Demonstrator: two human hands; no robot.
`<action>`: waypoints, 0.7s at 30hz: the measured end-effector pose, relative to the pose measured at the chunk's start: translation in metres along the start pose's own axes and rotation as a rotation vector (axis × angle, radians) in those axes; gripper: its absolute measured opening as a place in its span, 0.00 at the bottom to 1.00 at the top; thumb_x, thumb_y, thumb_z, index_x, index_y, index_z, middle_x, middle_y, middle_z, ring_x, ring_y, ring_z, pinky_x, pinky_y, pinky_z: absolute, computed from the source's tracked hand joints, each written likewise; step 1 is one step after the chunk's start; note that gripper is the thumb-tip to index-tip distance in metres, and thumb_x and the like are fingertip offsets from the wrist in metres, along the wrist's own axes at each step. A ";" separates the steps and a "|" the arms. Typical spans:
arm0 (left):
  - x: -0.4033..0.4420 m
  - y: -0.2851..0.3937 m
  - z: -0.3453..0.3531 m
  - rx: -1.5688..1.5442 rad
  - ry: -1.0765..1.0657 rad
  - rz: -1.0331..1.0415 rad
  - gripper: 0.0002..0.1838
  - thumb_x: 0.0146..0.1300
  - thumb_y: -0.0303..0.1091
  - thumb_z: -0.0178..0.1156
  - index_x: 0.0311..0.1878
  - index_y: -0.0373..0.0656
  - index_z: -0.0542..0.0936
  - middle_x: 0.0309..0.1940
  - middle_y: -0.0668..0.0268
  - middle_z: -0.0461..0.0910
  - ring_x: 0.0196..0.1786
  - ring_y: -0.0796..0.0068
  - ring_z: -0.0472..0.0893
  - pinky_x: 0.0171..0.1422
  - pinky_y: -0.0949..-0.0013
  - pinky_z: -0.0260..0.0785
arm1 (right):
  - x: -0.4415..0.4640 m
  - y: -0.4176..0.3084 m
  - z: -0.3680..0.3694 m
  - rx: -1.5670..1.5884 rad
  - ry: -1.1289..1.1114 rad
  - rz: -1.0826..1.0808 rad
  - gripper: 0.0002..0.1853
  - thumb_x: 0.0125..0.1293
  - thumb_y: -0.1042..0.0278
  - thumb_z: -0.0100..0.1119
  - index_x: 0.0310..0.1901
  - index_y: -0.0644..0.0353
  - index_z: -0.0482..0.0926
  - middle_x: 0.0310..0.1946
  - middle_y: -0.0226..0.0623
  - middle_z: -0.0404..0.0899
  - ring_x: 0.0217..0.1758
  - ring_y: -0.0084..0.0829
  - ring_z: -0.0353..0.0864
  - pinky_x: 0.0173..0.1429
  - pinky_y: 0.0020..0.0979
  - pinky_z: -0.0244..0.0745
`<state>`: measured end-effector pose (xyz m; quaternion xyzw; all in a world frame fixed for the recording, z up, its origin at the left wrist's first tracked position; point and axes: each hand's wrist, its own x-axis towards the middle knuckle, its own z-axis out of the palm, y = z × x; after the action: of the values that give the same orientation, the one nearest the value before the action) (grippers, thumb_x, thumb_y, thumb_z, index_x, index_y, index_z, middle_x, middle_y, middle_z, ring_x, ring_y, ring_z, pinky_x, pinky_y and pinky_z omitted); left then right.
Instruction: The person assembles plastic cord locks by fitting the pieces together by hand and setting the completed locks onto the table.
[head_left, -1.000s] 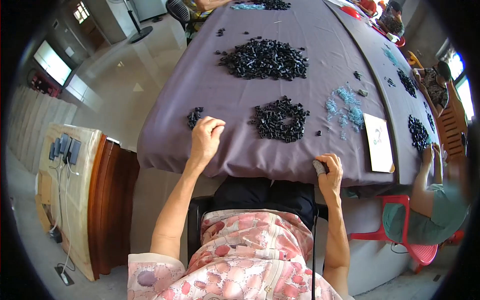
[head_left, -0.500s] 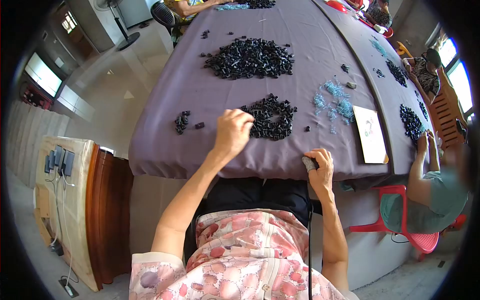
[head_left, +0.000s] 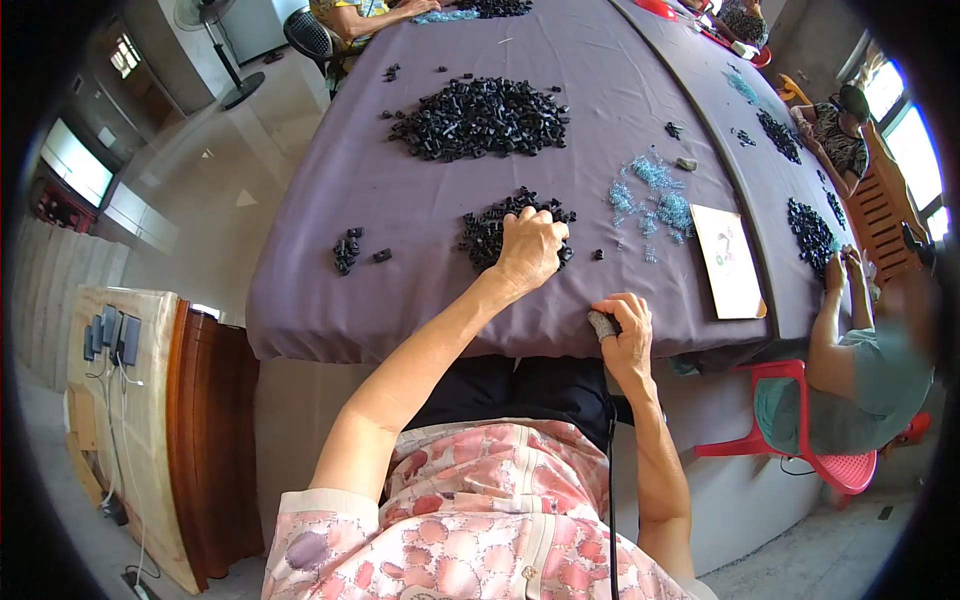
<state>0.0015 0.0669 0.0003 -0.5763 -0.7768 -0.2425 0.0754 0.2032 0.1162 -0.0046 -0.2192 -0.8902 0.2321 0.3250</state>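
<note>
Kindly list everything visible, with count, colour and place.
Tablecloth: one, purple, centre
Far heap: one, black pieces, mid-table
Near heap: one, black pieces, under left hand
Small cluster: one, black pieces, left
Small bits: many, light blue, left of card
Card: one, whitish, right
Other heaps: several, black or blue, beside people
Cabinet: one, brown, left
Fan: one, dark, upper left
Plastic chair: one, red, lower right
Bench: one, brown, right
Other people: several, varied clothing, around table
Shirt: one, pink, bottom
Left hand: one, bare, at near heap
Right hand: one, grey wrap at thumb, table edge
</note>
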 end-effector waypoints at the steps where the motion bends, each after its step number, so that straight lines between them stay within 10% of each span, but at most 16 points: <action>1: 0.000 0.001 -0.002 0.021 -0.030 -0.005 0.06 0.53 0.35 0.60 0.33 0.47 0.81 0.33 0.64 0.77 0.43 0.63 0.74 0.44 0.58 0.64 | 0.000 0.001 0.001 0.000 0.006 -0.002 0.10 0.44 0.79 0.57 0.32 0.58 0.78 0.33 0.35 0.74 0.42 0.39 0.71 0.49 0.36 0.61; 21: -0.006 0.002 0.001 -0.189 0.018 -0.031 0.04 0.52 0.31 0.60 0.30 0.46 0.77 0.31 0.67 0.75 0.40 0.64 0.75 0.43 0.59 0.63 | 0.000 -0.001 0.000 -0.013 -0.005 0.000 0.12 0.43 0.80 0.57 0.33 0.58 0.78 0.34 0.35 0.74 0.43 0.39 0.70 0.50 0.36 0.61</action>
<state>0.0053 0.0624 -0.0027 -0.5665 -0.7587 -0.3208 0.0238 0.2034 0.1157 -0.0040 -0.2208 -0.8925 0.2269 0.3211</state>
